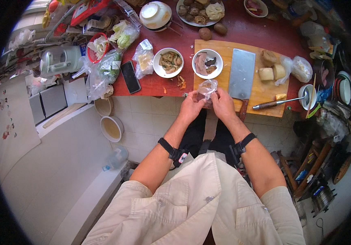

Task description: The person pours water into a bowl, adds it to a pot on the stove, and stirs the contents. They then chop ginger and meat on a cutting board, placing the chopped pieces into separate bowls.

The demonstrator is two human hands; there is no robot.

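Between my left hand and my right hand is a clear plastic bag with something dark reddish inside, gripped by the fingers of both. The hands are at the front edge of a wooden cutting board. Just beyond them, a white bowl holds pink meat slices and dark pieces. To its left stands a second white bowl of chopped, cooked-looking food. A cleaver lies flat on the board, right of my hands, its wooden handle over the front edge.
Pale bun pieces and a wooden-handled ladle lie on the board's right side. A black phone and bagged food are at left. A plate with mushroom-like pieces and an upturned bowl are at the back.
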